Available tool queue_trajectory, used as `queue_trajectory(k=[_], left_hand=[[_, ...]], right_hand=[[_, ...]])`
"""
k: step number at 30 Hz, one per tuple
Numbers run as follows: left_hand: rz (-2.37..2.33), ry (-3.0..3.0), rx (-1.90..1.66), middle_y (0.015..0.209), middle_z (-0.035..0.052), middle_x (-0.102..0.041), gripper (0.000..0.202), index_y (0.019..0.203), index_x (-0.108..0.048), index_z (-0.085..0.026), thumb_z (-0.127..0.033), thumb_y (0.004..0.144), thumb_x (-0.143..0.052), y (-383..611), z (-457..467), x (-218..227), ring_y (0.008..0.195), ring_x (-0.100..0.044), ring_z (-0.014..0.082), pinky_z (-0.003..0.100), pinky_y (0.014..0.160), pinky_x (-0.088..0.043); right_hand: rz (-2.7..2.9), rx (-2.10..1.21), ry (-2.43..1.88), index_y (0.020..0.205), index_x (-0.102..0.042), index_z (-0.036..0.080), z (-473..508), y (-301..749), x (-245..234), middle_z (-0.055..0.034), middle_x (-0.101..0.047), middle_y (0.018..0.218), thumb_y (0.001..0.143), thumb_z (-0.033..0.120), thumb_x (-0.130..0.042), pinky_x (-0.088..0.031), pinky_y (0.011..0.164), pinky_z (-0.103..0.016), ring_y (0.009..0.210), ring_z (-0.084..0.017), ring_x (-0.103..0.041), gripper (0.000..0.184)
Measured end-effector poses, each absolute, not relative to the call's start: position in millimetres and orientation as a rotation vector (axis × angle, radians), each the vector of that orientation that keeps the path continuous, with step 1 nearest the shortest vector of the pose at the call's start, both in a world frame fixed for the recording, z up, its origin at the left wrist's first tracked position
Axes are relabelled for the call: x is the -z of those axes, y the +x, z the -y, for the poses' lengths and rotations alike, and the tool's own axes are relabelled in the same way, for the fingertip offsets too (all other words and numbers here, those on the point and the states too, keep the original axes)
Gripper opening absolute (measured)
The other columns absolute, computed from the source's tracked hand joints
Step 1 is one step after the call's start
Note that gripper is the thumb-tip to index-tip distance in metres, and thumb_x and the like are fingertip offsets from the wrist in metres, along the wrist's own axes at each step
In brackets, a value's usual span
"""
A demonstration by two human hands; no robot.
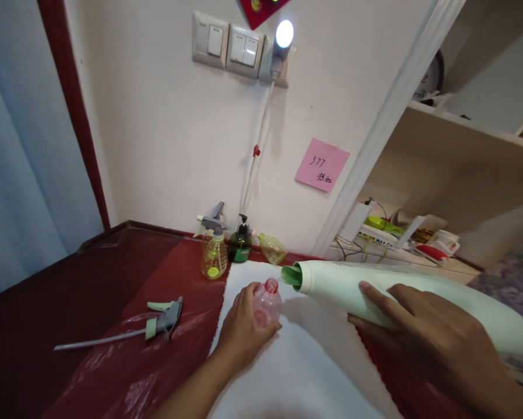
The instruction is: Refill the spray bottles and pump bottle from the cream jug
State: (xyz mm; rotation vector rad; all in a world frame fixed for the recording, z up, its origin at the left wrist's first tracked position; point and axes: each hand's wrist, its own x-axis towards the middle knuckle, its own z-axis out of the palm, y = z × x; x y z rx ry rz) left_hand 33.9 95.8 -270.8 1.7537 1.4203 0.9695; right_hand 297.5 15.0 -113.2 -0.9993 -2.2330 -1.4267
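My left hand [245, 320] is wrapped round a small clear pink bottle [269, 304] with an open neck, tilted slightly over the white cloth. My right hand [436, 331] grips a large pale green bottle [335, 285] held nearly level, its green spout [292, 275] close to the pink bottle's mouth. A thin trickle seems to run between spout and neck. The level of liquid inside the pink bottle is hard to make out. To the left, a grey and green spray trigger head [165, 321] with a long tube lies on the dark red surface.
Against the wall stand a yellowish spray bottle [214, 259], a dark green pump bottle [240, 241] and a leaning yellow-green bottle [273, 249]. A white cord [257, 151] hangs from a lit plug lamp [284, 35]. Shelves [458, 125] with clutter are at right; a blue curtain [29, 145] is at left.
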Motion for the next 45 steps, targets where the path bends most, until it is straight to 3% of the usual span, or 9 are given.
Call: queue_trajectory(k=[9, 45], left_hand=[[-1.398, 1.738, -0.983, 0.146, 0.0088, -0.053, 0.080, 0.141, -0.040, -0.024, -0.035, 0.071, -0.075, 33.0, -93.9, 269.2, 0.135, -0.050, 0.0263, 0.038, 0.111, -0.039], [-1.399, 1.759, -0.985, 0.148, 0.0110, -0.052, 0.078, 0.141, -0.038, -0.024, -0.033, 0.072, -0.074, 31.7, -94.1, 268.8, 0.135, -0.050, 0.0275, 0.040, 0.112, -0.039]], right_hand=[[2.259, 1.473, -0.983, 0.112, -0.062, 0.016, -11.7, 295.1, 105.9, -0.0036, -0.063, 0.073, 0.109, 0.032, -0.041, -0.041, 0.051, -0.030, 0.052, -0.018, -0.058, 0.027], [2.233, 1.489, -0.992, 0.111, -0.062, 0.016, -11.5, 291.7, 104.8, -0.0029, -0.063, 0.070, 0.109, 0.034, -0.040, -0.041, 0.050, -0.031, 0.050, -0.018, -0.059, 0.028]])
